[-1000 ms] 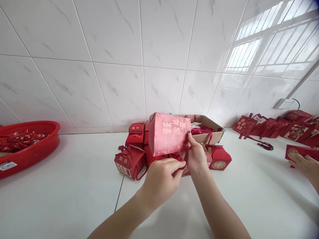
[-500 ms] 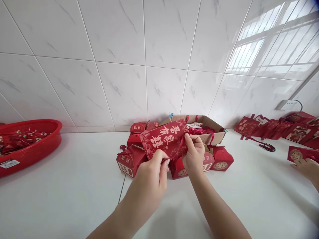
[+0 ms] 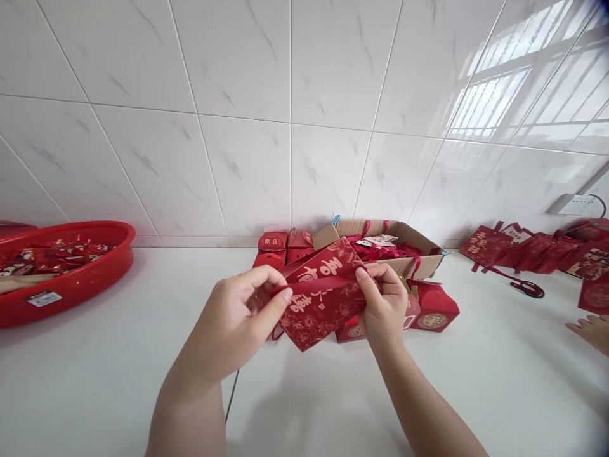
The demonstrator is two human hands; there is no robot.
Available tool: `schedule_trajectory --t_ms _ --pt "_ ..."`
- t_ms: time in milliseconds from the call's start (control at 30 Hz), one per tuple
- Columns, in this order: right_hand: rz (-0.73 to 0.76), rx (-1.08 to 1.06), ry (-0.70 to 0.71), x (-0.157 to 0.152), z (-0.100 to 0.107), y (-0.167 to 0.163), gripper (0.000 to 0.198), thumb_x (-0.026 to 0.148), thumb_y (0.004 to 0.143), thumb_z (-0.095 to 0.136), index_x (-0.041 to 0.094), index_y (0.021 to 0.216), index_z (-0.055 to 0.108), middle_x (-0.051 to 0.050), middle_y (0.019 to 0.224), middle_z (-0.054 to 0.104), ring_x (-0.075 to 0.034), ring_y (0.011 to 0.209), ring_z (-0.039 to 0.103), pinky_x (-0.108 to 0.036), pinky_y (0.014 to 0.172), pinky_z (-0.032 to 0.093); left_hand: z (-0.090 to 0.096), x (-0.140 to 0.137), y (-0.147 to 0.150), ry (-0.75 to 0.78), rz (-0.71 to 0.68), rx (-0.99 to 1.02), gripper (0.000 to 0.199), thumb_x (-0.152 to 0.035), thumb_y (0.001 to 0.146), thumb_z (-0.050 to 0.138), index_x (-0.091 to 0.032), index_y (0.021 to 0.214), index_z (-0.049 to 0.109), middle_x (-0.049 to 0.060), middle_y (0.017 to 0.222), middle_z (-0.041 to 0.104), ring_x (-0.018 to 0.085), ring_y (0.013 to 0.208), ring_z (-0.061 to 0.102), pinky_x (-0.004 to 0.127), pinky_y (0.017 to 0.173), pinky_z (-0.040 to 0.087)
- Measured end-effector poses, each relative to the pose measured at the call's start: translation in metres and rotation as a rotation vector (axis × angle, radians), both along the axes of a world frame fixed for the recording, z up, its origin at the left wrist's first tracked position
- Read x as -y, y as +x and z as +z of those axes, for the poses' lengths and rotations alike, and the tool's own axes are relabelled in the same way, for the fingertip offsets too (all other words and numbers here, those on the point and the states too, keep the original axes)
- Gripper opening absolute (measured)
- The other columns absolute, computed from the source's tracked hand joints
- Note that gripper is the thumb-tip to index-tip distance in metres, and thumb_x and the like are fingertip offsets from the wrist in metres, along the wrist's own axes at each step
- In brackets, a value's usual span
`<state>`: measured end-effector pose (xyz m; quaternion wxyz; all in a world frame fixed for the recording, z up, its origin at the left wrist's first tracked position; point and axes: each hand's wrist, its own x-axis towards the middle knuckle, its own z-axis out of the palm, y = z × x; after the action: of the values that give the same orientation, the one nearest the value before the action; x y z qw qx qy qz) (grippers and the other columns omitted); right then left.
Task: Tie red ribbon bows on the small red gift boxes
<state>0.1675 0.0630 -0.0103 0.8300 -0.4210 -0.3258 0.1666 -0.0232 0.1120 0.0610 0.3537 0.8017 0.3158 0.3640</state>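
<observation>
In front of me my right hand pinches the right end of a flat red card printed with pale gold characters and flowers. The card tilts, its lower corner pointing at the tabletop. A dark red ribbon runs across its face. My left hand is closed on the ribbon's left end, thumb against forefinger. Behind the card stand small red boxes, partly covered by it and my hands. An open cardboard box behind them contains red ribbons and a pale card.
A red basin of wrapped sweets stands left, with another person's hand in it. Scissors and red ribboned pieces lie right, near another person's hand. A tiled wall rises behind.
My left hand has let go of the card's lower edge, moved left and taken the ribbon, now stretched across the card. The card has tipped lower. A hand has appeared in the basin.
</observation>
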Motion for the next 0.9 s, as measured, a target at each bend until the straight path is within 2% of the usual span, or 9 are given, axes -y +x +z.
schedule_trajectory --t_ms 133,300,400,533,567,633,733,833,900 --pt "0.013 -0.05 0.002 0.002 0.002 0.003 0.023 0.034 0.072 0.075 0.019 0.069 0.058 0.002 0.071 0.057 -0.01 0.065 0.049 -0.023 0.062 0.038 -0.002 0.0 -0.001 -0.019 -0.098 -0.105 0.02 -0.029 0.082 0.053 -0.02 0.065 0.053 -0.003 0.055 0.052 0.01 0.048 0.046 0.019 0.042 0.036" --pt "-0.007 0.191 -0.012 0.007 0.006 0.001 0.015 0.027 0.076 0.071 0.02 0.071 0.059 0.002 0.071 0.06 -0.01 0.065 0.051 -0.023 0.061 0.04 0.002 -0.01 -0.007 -0.029 0.079 -0.021 0.019 -0.033 0.08 0.058 -0.02 0.065 0.056 -0.003 0.056 0.053 0.01 0.049 0.048 0.02 0.044 0.037" --pt "0.062 0.385 -0.062 0.012 0.01 -0.003 0.014 0.022 0.076 0.069 0.02 0.07 0.057 0.001 0.069 0.06 -0.011 0.064 0.052 -0.023 0.059 0.041 0.005 -0.015 -0.01 -0.004 0.143 0.117 0.015 -0.035 0.079 0.062 -0.02 0.074 0.061 -0.002 0.064 0.057 0.011 0.059 0.054 0.02 0.052 0.043" --pt "0.222 0.646 -0.111 0.018 0.011 -0.006 0.015 0.016 0.075 0.068 0.019 0.069 0.054 0.001 0.068 0.059 -0.01 0.058 0.05 -0.022 0.05 0.038 0.003 -0.013 -0.002 0.015 0.125 0.415 0.016 -0.035 0.082 0.06 -0.019 0.083 0.06 0.001 0.077 0.063 0.014 0.073 0.06 0.024 0.068 0.051" --pt "0.255 0.706 -0.098 0.018 0.011 -0.006 0.014 0.015 0.075 0.068 0.019 0.07 0.054 0.0 0.069 0.06 -0.01 0.057 0.051 -0.022 0.049 0.039 0.002 -0.011 0.001 0.015 0.128 0.476 0.015 -0.034 0.082 0.061 -0.019 0.083 0.059 0.001 0.077 0.063 0.014 0.073 0.061 0.025 0.068 0.051" --pt "0.291 0.804 -0.031 0.019 0.01 -0.005 0.013 0.013 0.076 0.067 0.018 0.074 0.055 0.0 0.07 0.061 -0.011 0.06 0.054 -0.022 0.05 0.042 0.0 -0.008 0.009 0.008 0.149 0.541 0.016 -0.031 0.08 0.064 -0.02 0.088 0.055 -0.001 0.071 0.064 0.012 0.062 0.059 0.022 0.059 0.049" --pt "0.269 0.913 0.078 0.02 0.01 -0.002 0.013 0.01 0.077 0.067 0.018 0.081 0.058 -0.002 0.073 0.064 -0.013 0.068 0.061 -0.023 0.057 0.05 -0.003 -0.006 0.015 0.063 0.124 0.496 0.019 -0.025 0.081 0.065 -0.023 0.095 0.052 -0.005 0.065 0.064 0.008 0.049 0.051 0.018 0.047 0.042" --pt "0.238 1.018 0.14 0.021 0.012 0.002 0.015 0.008 0.078 0.067 0.018 0.087 0.059 -0.004 0.076 0.066 -0.015 0.073 0.064 -0.025 0.061 0.054 -0.005 -0.007 0.013 0.172 -0.028 0.279 0.004 -0.024 0.086 0.059 -0.022 0.089 0.062 -0.002 0.077 0.067 0.009 0.066 0.061 0.017 0.058 0.047" --pt "0.223 1.08 0.178 0.021 0.013 0.006 0.018 0.006 0.078 0.067 0.017 0.09 0.06 -0.005 0.078 0.067 -0.015 0.075 0.065 -0.025 0.062 0.055 -0.006 -0.008 0.012 0.147 -0.146 0.119 0.013 -0.024 0.09 0.054 -0.023 0.09 0.067 -0.001 0.087 0.068 0.01 0.08 0.064 0.016 0.069 0.05"
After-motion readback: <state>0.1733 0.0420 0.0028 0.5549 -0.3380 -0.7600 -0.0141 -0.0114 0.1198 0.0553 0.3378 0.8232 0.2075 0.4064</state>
